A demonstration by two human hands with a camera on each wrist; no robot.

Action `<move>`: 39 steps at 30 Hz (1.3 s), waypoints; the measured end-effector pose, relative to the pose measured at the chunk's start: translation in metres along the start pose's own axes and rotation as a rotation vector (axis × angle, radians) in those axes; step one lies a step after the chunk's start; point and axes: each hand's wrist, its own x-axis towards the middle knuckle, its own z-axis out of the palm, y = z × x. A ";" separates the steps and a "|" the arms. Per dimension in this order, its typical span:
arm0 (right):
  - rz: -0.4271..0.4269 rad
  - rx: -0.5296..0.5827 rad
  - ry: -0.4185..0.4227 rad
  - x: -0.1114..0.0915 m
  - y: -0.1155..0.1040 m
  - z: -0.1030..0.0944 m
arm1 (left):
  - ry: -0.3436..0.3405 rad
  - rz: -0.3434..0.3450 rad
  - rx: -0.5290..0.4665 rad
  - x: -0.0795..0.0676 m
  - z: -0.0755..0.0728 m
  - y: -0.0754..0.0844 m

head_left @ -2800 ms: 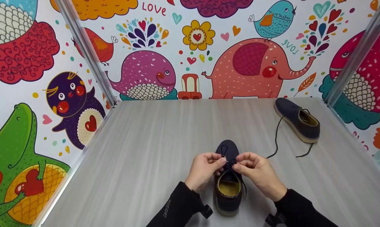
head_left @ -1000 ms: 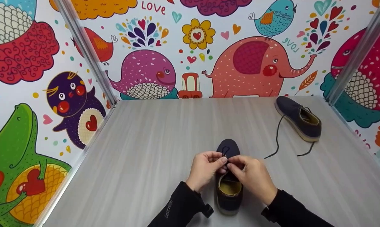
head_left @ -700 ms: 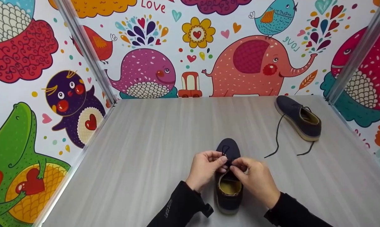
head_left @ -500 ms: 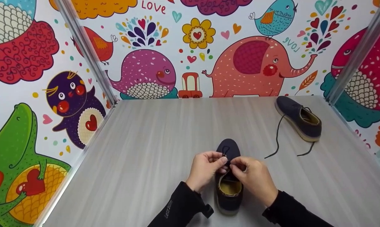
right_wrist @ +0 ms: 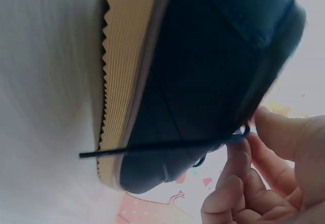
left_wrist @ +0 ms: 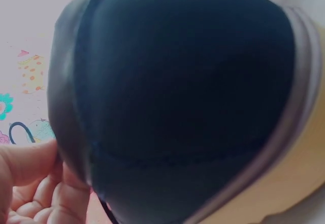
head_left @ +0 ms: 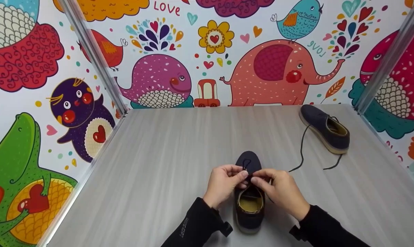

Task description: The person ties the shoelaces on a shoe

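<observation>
A dark navy lace-up shoe (head_left: 249, 219) with a tan lining stands toe-away at the front middle. My left hand (head_left: 223, 183) pinches the black shoelace near its knot, and a lace loop (head_left: 247, 161) sticks up past the fingertips over the toe. From the other side, my right hand (head_left: 283, 190) pinches the lace between thumb and index finger. In the right wrist view, a loose lace end (right_wrist: 162, 146) runs from those fingers (right_wrist: 236, 155) across the shoe's side. The left wrist view shows the heel (left_wrist: 188, 76) up close. Both hands partly hide the knot.
A matching shoe (head_left: 325, 128) rests at the back right of the grey table (head_left: 165, 147), both its lace ends trailing loose. Cartoon-printed panels (head_left: 207, 65) with metal corner posts (head_left: 93, 58) enclose the back and sides.
My right hand first came left to the knot beside the left fingertips, then drew slightly back to the right, still pinching lace. The left hand and the shoe have hardly moved.
</observation>
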 end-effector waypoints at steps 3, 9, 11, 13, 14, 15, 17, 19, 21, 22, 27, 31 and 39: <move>0.097 0.036 -0.002 0.003 0.005 -0.009 | 0.000 -0.006 0.023 0.000 0.001 0.001; 0.208 0.179 -0.029 0.012 0.010 -0.024 | 0.008 0.031 0.177 -0.001 0.005 0.009; 0.212 0.218 -0.033 0.013 0.010 -0.026 | 0.009 0.068 0.269 -0.001 0.007 0.012; 0.210 0.239 -0.033 0.013 0.010 -0.026 | 0.013 0.107 0.361 -0.001 0.009 0.014; 0.205 0.247 -0.030 0.012 0.011 -0.026 | 0.015 0.127 0.404 0.000 0.010 0.015; 0.198 0.253 -0.025 0.012 0.011 -0.026 | 0.019 0.148 0.451 0.000 0.011 0.015; 0.180 0.263 -0.013 0.011 0.012 -0.025 | 0.025 0.183 0.528 0.000 0.013 0.016; 0.158 0.276 0.004 0.010 0.014 -0.024 | 0.027 0.215 0.593 0.000 0.014 0.017; 0.129 0.288 0.019 0.010 0.014 -0.023 | 0.023 0.244 0.645 0.000 0.015 0.018; 0.114 0.290 0.026 0.010 0.015 -0.023 | 0.016 0.253 0.659 -0.001 0.015 0.018; 0.066 0.277 0.050 0.008 0.018 -0.021 | -0.010 0.263 0.657 -0.001 0.010 0.020; 0.072 0.274 0.060 0.007 0.024 -0.020 | 0.032 0.271 0.619 0.002 -0.002 0.018; 0.103 0.245 0.043 0.004 0.034 -0.020 | 0.026 0.203 0.733 0.007 -0.016 0.012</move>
